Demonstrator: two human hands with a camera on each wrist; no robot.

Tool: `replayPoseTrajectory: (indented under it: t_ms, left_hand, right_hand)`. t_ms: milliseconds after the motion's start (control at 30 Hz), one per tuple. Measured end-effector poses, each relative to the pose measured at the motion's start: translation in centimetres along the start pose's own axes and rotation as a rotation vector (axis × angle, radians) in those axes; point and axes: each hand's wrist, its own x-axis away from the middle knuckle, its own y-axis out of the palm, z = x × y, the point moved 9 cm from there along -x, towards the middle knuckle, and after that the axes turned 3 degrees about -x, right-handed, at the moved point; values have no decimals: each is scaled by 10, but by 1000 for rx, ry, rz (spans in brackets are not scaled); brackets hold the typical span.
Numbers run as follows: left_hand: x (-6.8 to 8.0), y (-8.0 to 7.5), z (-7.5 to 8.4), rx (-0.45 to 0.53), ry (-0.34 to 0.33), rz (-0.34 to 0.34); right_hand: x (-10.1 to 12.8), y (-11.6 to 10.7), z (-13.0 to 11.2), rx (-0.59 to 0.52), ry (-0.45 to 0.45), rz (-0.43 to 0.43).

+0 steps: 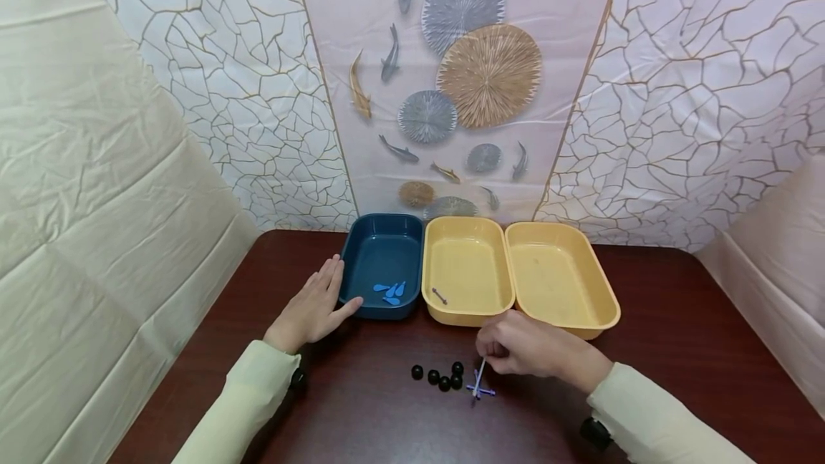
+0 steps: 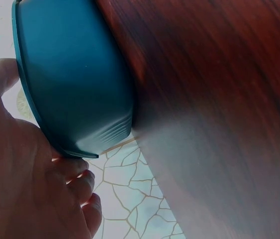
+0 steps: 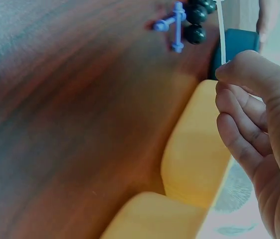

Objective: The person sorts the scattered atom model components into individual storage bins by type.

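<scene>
My left hand (image 1: 311,308) rests against the left side of the dark blue tray (image 1: 348,249), fingers straight along its edge and thumb at the front rim. My right hand (image 1: 525,346) pinches a thin white stick (image 1: 480,372) between thumb and finger. The stick slants down over small purple bars with knobbed ends (image 1: 488,392), which lie crossed on the table. In the right wrist view the same white stick (image 3: 222,35) rises from the fingertips. Several shiny black beads (image 1: 445,383) are grouped just left of the purple bars.
Several blue drop-shaped pieces (image 1: 390,291) lie in the blue tray. One purple bar (image 1: 440,296) is in the middle yellow tray (image 1: 467,319). A second yellow tray (image 1: 606,321) stands at its right. All three trays stand side by side on the dark wood table (image 1: 361,414).
</scene>
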Motion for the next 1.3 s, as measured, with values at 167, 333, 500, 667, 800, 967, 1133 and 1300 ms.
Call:
replayPoseTrajectory:
  t_ms: [167,333,500,667,800,967,1133,1300]
  left_hand:
    - [1,-1,1,2,1,3]
    - [1,-2,2,-2,-1,-1]
    - [2,-3,2,-5,-4,-1]
    - [1,-2,2,-2,-8,-6]
    - [1,-2,3,5,-6,5]
    - [2,-2,1,9,-6,8]
    - [2,0,0,14,-7,-1]
    - [0,0,-1,6,-2,-5]
  right_hand:
    - [0,-18,-5,39,-29,37]
    - [-5,-37,-7,66,-36,65]
    - [-13,-57,-4,75,7,70]
    - [-24,-78,3,111,34,76]
    - [-34,-94,14,142,44,95]
    - [-47,-102,35,159,93,113]
    - [-53,-99,58,140,153,112]
    - [-48,-99,62,151,159,111]
